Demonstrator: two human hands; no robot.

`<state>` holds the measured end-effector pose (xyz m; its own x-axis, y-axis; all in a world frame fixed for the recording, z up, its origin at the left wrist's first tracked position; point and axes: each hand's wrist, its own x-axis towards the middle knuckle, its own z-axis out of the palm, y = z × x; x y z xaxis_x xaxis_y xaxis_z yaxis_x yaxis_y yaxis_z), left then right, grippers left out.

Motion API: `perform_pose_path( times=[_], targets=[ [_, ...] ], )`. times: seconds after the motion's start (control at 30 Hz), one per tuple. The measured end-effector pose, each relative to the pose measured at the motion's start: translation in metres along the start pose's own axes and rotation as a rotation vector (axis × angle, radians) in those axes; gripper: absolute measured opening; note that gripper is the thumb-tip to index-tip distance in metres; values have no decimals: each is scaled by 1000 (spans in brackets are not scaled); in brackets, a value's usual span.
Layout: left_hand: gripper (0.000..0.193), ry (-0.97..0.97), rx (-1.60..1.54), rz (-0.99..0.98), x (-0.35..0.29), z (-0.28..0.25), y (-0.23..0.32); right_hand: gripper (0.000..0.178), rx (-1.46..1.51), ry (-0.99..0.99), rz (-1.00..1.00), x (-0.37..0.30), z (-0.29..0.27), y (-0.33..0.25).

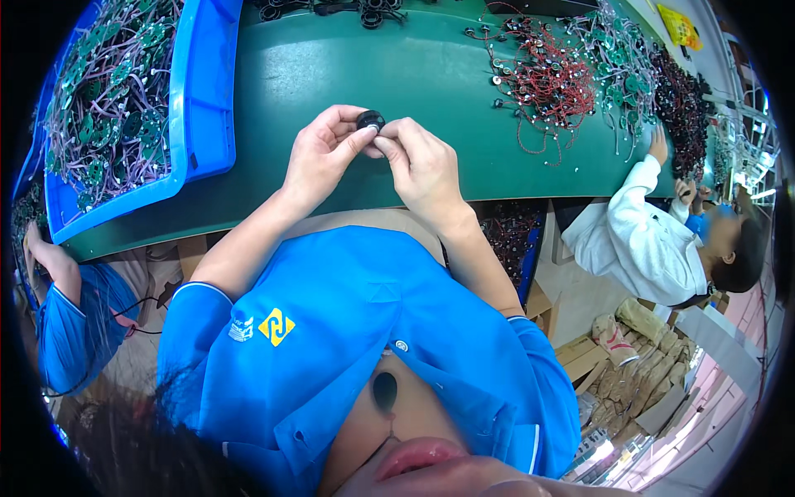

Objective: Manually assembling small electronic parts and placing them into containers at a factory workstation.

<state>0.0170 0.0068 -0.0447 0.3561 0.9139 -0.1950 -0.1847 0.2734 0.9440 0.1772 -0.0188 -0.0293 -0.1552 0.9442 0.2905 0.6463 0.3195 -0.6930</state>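
A small black round part (370,119), with a paler spot on its lower face, is held over the green table (298,74) in front of my chest. My left hand (321,156) pinches it between thumb and fingers. From the other side my right hand (424,166) closes in, its thumb and fingertips pressed together against the lower right edge of the part. Whether the right fingertips also hold something smaller is hidden. Both hands are raised a little off the tabletop.
To the left stands a blue bin (203,108) heaped with green circuit boards and wires. Red-wired parts (551,79) and green boards (621,70) lie in piles at the right. Black parts (364,10) sit at the far edge. People work on both sides.
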Motion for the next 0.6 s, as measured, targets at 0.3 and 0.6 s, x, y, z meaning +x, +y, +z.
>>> perform_pose_path(
  times=[0.3, 0.6],
  targets=[
    [18, 89, 32, 38, 1, 3, -1, 5, 77, 17, 95, -5, 6, -1],
    [19, 19, -104, -26, 14, 12, -29, 4, -133, 22, 76, -14, -1, 12]
  ],
)
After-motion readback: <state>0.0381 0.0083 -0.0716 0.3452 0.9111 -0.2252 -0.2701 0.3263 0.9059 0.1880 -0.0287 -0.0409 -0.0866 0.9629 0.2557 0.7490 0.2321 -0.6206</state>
